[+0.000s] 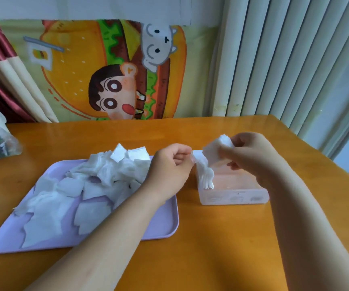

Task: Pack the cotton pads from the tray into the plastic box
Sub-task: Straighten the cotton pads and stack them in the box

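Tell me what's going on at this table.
A person is packing cotton pads. The right-hand grip holds a small stack of pads above the pink plastic box. The left-hand grip pinches the upright pads already standing at its end nearest the tray. Many loose pads lie heaped on the purple tray.

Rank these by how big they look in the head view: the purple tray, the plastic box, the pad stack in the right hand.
1. purple tray, by far the largest.
2. plastic box.
3. pad stack, the smallest, though the right hand hides part of it.
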A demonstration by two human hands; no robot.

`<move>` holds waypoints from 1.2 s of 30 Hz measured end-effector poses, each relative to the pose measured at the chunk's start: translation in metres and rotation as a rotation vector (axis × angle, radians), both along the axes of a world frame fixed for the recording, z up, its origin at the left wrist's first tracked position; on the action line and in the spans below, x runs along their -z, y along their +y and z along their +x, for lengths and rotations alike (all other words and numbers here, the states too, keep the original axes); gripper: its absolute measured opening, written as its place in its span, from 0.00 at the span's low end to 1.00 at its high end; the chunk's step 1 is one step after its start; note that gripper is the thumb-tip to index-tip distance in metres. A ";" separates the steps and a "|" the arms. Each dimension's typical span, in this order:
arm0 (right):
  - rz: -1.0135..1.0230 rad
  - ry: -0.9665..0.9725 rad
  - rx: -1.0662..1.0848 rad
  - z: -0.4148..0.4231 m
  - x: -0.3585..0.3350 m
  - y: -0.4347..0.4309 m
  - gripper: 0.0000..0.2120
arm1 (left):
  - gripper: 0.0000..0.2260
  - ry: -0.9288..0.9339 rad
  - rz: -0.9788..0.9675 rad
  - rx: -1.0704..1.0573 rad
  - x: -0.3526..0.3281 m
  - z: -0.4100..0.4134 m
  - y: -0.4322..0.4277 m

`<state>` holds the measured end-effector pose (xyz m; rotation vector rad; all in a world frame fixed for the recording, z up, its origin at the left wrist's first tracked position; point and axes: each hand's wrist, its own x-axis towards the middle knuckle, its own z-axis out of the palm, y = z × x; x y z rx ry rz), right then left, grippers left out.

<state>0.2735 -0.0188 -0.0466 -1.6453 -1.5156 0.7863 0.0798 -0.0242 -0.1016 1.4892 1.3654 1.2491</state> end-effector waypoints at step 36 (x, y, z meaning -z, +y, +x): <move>-0.113 -0.659 0.028 -0.010 0.015 0.018 0.08 | 0.17 0.462 0.058 0.192 0.040 -0.006 -0.037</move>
